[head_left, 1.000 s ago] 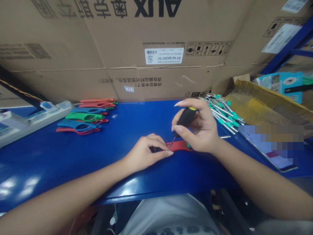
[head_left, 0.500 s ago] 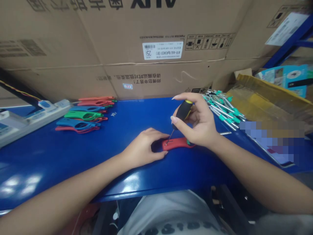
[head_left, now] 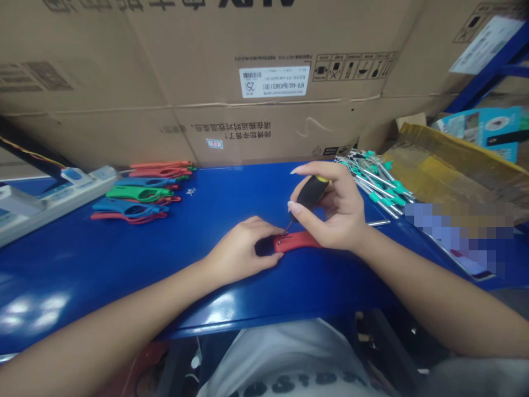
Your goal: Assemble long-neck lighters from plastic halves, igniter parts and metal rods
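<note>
On the blue workbench (head_left: 103, 264), green-sleeved metal pins (head_left: 376, 184) heap at the back right corner, and coloured plastic parts (head_left: 138, 193) lie near the back left edge. Mid-bench, the left hand (head_left: 242, 248) curls around the dark end of a red plastic part (head_left: 297, 241). The right hand (head_left: 336, 207) pinches a black-and-yellow screwdriver (head_left: 309, 193), its thin tip touching the part.

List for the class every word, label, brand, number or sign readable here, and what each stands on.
"AUX", cut off, upside down, on the cardboard carton.
"KFR-46G/BpR3AES1 (B1)" and "25" on its white label.
"请在搬运时对我温柔些" on the carton, upside down.
Handling symbols and a small sticker on the carton: too small to read.
Lettering on the white shirt: too blurred to read.
</note>
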A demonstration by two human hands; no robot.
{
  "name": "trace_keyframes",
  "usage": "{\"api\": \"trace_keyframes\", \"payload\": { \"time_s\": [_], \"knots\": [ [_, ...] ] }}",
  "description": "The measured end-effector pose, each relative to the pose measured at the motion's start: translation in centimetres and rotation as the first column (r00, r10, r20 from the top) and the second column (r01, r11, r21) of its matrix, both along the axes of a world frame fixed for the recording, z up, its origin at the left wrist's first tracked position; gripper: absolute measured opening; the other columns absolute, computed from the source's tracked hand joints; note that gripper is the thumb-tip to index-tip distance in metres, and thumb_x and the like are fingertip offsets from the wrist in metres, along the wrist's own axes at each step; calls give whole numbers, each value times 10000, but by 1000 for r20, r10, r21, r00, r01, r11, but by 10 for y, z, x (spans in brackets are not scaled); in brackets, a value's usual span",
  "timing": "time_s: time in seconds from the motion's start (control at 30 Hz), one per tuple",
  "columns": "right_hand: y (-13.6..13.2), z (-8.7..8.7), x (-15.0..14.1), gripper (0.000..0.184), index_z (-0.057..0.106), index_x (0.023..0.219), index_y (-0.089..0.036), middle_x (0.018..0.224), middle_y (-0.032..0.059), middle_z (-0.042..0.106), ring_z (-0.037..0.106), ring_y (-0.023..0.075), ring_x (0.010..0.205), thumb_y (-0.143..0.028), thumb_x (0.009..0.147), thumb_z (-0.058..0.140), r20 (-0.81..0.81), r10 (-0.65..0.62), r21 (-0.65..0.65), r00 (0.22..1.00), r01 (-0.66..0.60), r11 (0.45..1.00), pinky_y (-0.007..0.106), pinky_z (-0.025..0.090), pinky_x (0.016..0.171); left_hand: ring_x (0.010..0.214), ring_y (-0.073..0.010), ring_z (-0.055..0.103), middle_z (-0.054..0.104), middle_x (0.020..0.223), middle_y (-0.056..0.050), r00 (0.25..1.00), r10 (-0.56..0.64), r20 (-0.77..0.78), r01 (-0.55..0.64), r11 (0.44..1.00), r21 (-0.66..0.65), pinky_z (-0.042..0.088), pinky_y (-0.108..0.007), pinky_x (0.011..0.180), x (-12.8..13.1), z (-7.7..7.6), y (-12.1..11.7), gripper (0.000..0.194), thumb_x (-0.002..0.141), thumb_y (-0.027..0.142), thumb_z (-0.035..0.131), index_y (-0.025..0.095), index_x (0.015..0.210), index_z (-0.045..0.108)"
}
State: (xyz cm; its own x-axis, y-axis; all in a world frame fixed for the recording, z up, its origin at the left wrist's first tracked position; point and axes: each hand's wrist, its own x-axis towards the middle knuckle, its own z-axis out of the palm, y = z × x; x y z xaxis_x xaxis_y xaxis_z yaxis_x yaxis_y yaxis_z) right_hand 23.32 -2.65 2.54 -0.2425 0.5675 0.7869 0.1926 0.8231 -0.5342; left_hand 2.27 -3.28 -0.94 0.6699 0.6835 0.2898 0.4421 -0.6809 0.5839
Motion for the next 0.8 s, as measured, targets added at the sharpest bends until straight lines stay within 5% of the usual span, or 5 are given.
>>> {"api": "trace_keyframes", "payload": {
  "time_s": [0.43, 0.63, 0.73, 0.8],
  "knots": [
    [-2, -3, 1, 489, 514, 1304, -243, 939, 10, 653, 659, 136, 716, -155, 850, 671, 98, 83, 17, 992, -85, 996, 262, 554, 602, 948, -215, 659, 742, 1018, -41, 1000, -13, -15, 14, 1000, 11, 521, -366, 874, 1, 2, -1, 299, 815, 201, 730, 196, 1113, 710],
    [-2, 10, 6, 512, 369, 1457, -209, 1167, 83, 636, 675, 171, 983, -202, 969, 524, 223, 250, -139, 942, -223, 965, 285, 580, 759, 1013, -221, 671, 743, 1094, -62, 1000, -13, -6, 13, 1000, -16, 528, -370, 916, 2, 1, -1, 317, 822, 208, 727, 176, 1136, 696],
    [0, 10, 7, 486, 414, 1433, -231, 1225, 84, 631, 687, 146, 877, -235, 969, 560, 287, 165, -93, 944, -144, 985, 268, 576, 734, 1005, -218, 678, 740, 1090, -64, 999, -32, 8, 32, 999, -12, 535, -360, 907, 2, -1, -1, 299, 828, 206, 722, 178, 1125, 694],
    [2, 8, 8, 458, 505, 1357, -246, 1185, 64, 668, 678, 134, 761, -296, 927, 654, 315, 12, 48, 949, -28, 998, 261, 567, 693, 980, -216, 683, 742, 1067, -59, 999, -39, 13, 39, 999, 0, 538, -356, 888, 2, -2, 0, 286, 828, 196, 722, 182, 1112, 696]
  ]
}}
